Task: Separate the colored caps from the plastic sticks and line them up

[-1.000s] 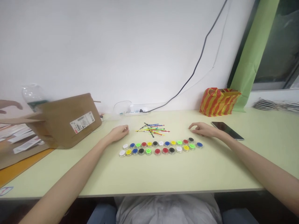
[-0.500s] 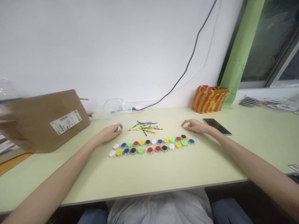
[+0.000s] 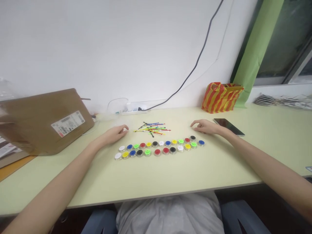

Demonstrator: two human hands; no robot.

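Observation:
My left hand (image 3: 115, 134) rests on the table left of a loose pile of coloured thin sticks (image 3: 153, 129), its fingers curled and apart with nothing held. On the pile's other side lies my right hand (image 3: 204, 126), also holding nothing, thumb and fingers loosely bent with a gap between them. Neither hand touches the sticks. Nearer the front edge, two rows of small clear round pots with coloured lids stretch between the hands, among them a white one (image 3: 118, 156), a red one (image 3: 157, 152) and a blue one (image 3: 201, 143).
A cardboard box (image 3: 44, 123) stands at the left. Behind the sticks, a power strip (image 3: 135, 111) with a black cable (image 3: 195, 66) lies by the wall. A striped bag (image 3: 221, 97) and a dark tablet (image 3: 228, 126) are on the right of the table (image 3: 165, 178).
The view has tilted slightly, so the table and its objects appear a little higher. Both hands remain beside the sticks, and nothing has been picked up.

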